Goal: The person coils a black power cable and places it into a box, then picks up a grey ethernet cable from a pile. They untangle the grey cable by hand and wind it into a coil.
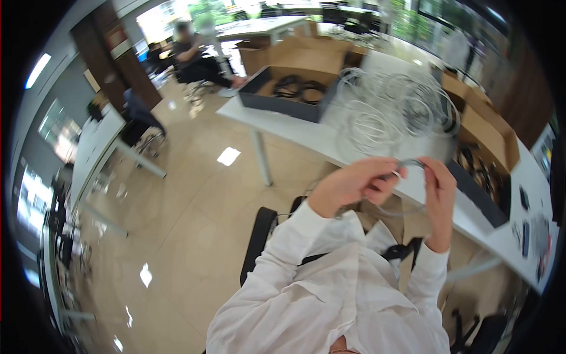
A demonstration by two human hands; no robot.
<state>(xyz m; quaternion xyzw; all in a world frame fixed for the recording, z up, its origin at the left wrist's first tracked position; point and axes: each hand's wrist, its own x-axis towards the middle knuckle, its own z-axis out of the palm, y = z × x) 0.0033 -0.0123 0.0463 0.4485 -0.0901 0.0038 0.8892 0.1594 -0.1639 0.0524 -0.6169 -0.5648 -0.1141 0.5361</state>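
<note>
A grey cable (411, 162), bent into a loop, is held up in front of my white shirt at the table's near edge. My left hand (362, 182) is closed on it, with thumb and fingers pinched together. My right hand (439, 187) grips the other side of the loop between thumb and fingers. The lower part of the loop hangs faintly between both hands. Beyond them, a pile of coiled white and grey cables (377, 127) lies on the white table (289, 131).
On the table, an open dark box (277, 107) with black coiled cables stands back left. Another open box (479, 197) with dark cables is at the right, near small dark devices (525, 236). A person (194, 56) sits farther back. A black chair (259, 242) is beside me.
</note>
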